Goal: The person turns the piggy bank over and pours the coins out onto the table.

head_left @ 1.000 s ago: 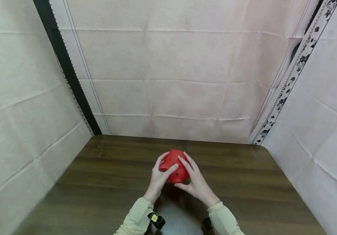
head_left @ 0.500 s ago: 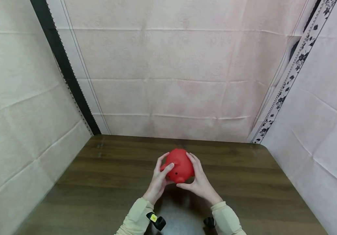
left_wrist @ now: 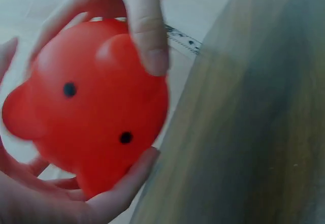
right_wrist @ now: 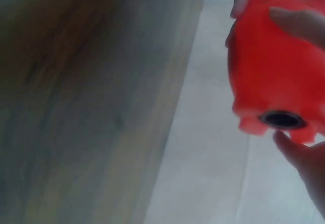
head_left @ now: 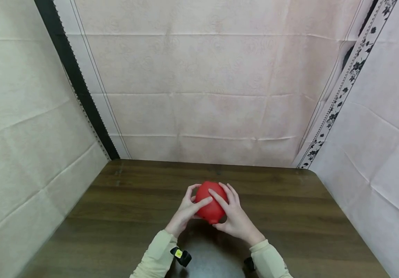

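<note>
Between my two hands a red piggy bank (head_left: 211,212) is held over the table, a plain rounded side towards the head camera. My left hand (head_left: 184,211) grips its left side, thumb across the near face. On the other side, my right hand (head_left: 236,217) holds it with fingers spread over the top and thumb low down. In the left wrist view the face of the piggy bank (left_wrist: 101,102) shows two black eyes. The right wrist view shows a dark round spot (right_wrist: 282,119) on the piggy bank, between its stubby feet.
Beneath the hands lies a brown wood-grain table (head_left: 133,216). Pale creased cloth (head_left: 199,77) hangs behind it and along both sides. A black strip (head_left: 77,77) runs down the left corner, and a floral border (head_left: 335,112) down the right.
The piggy bank has turned in my hands; its eyes and snout, towards the head camera half a second ago, now face away. Both hands have shifted their hold and come slightly nearer.
</note>
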`<control>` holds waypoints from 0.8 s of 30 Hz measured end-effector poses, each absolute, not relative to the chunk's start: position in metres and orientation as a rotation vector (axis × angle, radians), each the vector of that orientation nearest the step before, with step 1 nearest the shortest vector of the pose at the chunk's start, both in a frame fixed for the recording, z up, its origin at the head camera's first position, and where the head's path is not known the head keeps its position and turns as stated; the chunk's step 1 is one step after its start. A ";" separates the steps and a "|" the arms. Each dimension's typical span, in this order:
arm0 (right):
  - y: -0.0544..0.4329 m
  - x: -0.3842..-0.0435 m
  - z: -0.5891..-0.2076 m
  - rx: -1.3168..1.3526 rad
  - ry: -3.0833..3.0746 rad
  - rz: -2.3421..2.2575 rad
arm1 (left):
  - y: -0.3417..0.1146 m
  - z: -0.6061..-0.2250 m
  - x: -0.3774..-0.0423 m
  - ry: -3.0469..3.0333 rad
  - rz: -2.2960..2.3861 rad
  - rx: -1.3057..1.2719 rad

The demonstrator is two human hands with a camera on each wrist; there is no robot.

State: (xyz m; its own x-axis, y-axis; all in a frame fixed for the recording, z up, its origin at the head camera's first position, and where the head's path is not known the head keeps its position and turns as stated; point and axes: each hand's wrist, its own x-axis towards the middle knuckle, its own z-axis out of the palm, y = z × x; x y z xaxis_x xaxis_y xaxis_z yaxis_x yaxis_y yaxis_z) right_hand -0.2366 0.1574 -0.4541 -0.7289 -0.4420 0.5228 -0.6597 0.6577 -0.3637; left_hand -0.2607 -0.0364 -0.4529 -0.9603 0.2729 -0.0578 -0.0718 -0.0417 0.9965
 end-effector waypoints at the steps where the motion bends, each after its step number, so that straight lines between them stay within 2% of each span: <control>1: 0.157 -0.236 -0.453 0.881 -2.486 0.740 | -0.036 -0.454 -0.261 2.000 2.098 0.217; 8: 0.160 -0.237 -0.449 0.881 -2.445 0.757 | -0.035 -0.461 -0.260 1.940 2.194 0.253; 18: 0.165 -0.235 -0.454 0.748 -2.442 1.493 | -0.038 -0.462 -0.254 1.543 2.338 0.255; 24: 0.165 -0.236 -0.451 0.718 -2.386 1.567 | -0.039 -0.461 -0.254 1.530 2.279 0.270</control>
